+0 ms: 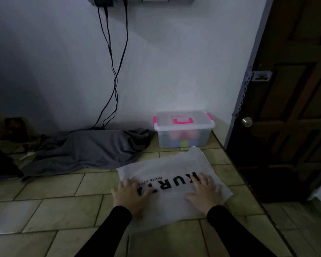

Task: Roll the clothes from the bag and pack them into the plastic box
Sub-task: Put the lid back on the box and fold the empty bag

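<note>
Pressing flat: left hand (pixel 130 195) | right hand (pixel 205 191) | bag (pixel 167 164) edges on bare floor tiles (pixel 44 210)

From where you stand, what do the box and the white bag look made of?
Box: clear plastic, slightly frosted; coloured contents show through, pink clips. Bag: thin, matte, soft white sheet with black print, probably non-woven fabric or plastic; it lies flat and limp under both hands.

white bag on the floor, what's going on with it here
A person kneels over the white bag, which lies flat on the tiled floor, with the left hand and right hand pressed on it, fingers spread. The plastic box sits by the wall with its pink-latched lid shut and colourful things inside. A grey cloth lies crumpled to the left.
</note>
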